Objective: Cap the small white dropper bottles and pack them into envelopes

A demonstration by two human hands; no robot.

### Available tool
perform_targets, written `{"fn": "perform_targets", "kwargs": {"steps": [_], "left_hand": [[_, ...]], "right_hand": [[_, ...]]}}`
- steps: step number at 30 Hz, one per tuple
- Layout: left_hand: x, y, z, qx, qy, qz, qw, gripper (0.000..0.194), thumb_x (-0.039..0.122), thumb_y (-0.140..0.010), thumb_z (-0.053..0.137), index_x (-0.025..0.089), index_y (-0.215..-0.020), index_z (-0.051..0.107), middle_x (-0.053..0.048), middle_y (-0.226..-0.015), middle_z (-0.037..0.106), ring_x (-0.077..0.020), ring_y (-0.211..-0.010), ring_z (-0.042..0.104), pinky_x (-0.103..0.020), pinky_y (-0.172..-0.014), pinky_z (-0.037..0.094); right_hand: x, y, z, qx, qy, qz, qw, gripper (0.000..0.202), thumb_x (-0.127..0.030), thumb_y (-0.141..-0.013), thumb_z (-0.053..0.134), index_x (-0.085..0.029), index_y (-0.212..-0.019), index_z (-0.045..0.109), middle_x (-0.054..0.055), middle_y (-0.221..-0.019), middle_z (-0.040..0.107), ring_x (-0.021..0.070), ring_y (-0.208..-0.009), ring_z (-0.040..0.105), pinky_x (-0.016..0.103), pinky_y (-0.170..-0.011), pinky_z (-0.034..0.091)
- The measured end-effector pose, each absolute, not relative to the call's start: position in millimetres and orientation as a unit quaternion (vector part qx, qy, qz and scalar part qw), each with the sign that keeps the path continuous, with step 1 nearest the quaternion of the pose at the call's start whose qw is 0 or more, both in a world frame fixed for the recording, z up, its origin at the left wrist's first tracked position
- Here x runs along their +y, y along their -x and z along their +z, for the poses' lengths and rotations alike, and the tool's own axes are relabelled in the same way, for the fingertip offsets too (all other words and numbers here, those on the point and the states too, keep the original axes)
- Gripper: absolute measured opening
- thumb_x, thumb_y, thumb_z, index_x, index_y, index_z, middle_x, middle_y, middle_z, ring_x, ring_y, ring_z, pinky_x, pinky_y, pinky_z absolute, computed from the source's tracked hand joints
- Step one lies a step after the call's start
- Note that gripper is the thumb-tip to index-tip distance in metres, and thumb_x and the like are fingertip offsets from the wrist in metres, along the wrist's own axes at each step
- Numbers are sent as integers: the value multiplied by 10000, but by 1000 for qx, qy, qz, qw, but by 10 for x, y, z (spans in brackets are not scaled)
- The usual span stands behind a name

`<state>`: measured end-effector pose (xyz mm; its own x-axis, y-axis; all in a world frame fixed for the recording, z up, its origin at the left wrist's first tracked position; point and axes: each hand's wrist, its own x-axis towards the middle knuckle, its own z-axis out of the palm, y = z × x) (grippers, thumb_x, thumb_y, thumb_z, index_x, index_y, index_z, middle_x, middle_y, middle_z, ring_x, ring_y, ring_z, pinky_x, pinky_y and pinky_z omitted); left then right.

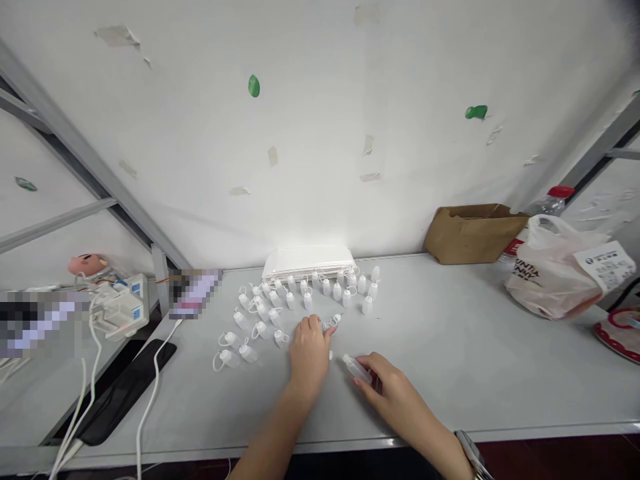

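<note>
My left hand (309,352) is closed, its fingers curled around a small white dropper cap (335,321) with a ring-shaped strap. Whatever else those fingers hold is mostly covered by the hand. To the right, my right hand (389,383) grips a translucent squeeze bottle (358,369), tilted with its neck toward the upper left and no cap on it. A small white piece (331,356) shows on the table beside my left hand. Many small white squeeze bottles (291,301) with looped caps spread across the table beyond and left of my left hand, some upright, others lying down.
A stack of white sheets or packs (309,261) rests against the wall. At the right are a brown cardboard box (473,235), a plastic bag (555,273) and a red-capped bottle (561,192). Leftward lie a power strip (125,310), a black phone (127,393) and white cables (156,373).
</note>
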<state>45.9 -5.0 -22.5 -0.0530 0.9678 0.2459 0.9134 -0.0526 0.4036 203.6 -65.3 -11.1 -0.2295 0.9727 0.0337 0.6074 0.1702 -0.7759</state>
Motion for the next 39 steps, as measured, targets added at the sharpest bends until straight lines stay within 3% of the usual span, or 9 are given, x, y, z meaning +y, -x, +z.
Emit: {"fn": "perform_targets", "kwargs": {"steps": [6,14,20,25,29,33,39], "left_hand": [[8,-423,-194,676,-681,263,102,167,172,-842,472,204,-721,583,-51,-795,600,-223,-819,587,-327,-694,456],[-26,-356,-100,658,-620,361,230,114,250,-805,485,202,-746,569,-78,-883,643,-242,-887,607,-384,-768,460],[-110,-317,29,585,-565,416,406,182,359,-792,503,187,-740,532,-89,-834,721,-207,-766,678,-285,-571,489],[-179,-281,103,520,-415,518,538,232,329,-647,717,180,-774,591,-25,-731,683,-160,-694,631,-239,-558,429],[-205,-257,70,513,-394,534,545,316,320,-641,738,204,-926,667,12,-660,637,-130,-653,564,-227,-575,395],[-213,-249,4,528,-386,531,539,244,368,-630,737,180,-783,726,-39,-756,673,-121,-629,491,-231,-563,377],[-207,-244,-21,540,-354,538,542,270,415,-634,718,192,-785,731,-3,-679,609,-103,-601,472,-208,-509,335]], "right_hand": [[-625,-2057,-111,-708,564,318,282,167,-270,-852,488,-216,-957,606,24,-816,621,166,-667,564,289,-639,471],[-597,-2133,-86,-690,574,308,317,185,-309,-863,481,-214,-959,608,24,-788,607,167,-664,546,288,-637,471],[-622,-2095,53,-678,537,356,354,174,-295,-864,500,-227,-975,614,20,-802,600,161,-697,535,268,-659,465],[-637,-1959,89,-679,498,378,384,158,-287,-854,525,-217,-962,617,15,-788,582,154,-694,519,264,-665,457],[-634,-1860,69,-679,485,387,392,139,-273,-845,541,-209,-945,613,8,-766,560,151,-693,516,261,-660,457],[-643,-1796,43,-686,479,386,389,136,-256,-848,540,-217,-960,605,4,-772,553,148,-699,517,254,-656,459],[-719,-1778,71,-709,472,378,364,160,-250,-861,526,-226,-1002,597,7,-786,557,147,-698,524,263,-667,467]]}}
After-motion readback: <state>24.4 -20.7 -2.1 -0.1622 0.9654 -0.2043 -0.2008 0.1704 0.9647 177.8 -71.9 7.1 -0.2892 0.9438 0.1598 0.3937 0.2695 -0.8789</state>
